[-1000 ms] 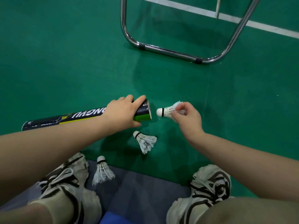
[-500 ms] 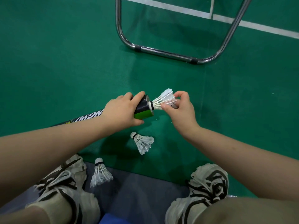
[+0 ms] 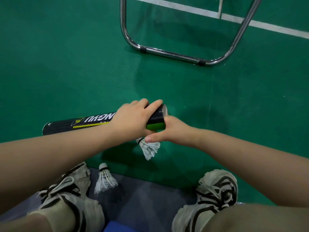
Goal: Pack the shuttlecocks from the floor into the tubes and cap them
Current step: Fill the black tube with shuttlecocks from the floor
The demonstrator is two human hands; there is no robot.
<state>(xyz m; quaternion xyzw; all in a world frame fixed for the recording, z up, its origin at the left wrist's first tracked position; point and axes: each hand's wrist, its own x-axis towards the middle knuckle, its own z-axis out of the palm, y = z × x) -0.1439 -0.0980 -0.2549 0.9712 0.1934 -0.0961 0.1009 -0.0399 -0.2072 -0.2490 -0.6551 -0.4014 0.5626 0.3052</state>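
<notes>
A long black tube [image 3: 87, 122] with yellow-green print lies level just above the green floor. My left hand [image 3: 132, 119] is wrapped around it near its open mouth [image 3: 164, 110]. My right hand [image 3: 175, 131] sits just below that mouth, thumb stretched left and apart from the palm, nothing visible in it; its fingers are tucked under the tube. The thumb tip is right by the cork of a white shuttlecock [image 3: 149, 148] lying on the floor. A second shuttlecock [image 3: 104, 180] stands by my left shoe.
A chrome tubular chair frame [image 3: 173, 53] stands on the floor ahead. White court lines [image 3: 234, 17] cross the far right. My two shoes [image 3: 217, 191] rest on a grey mat [image 3: 142, 198] at the green floor's near edge.
The shuttlecock my right hand was pushing cork-first into the tube mouth is out of sight. My right hand has dropped below the tube toward the shuttlecock on the floor.
</notes>
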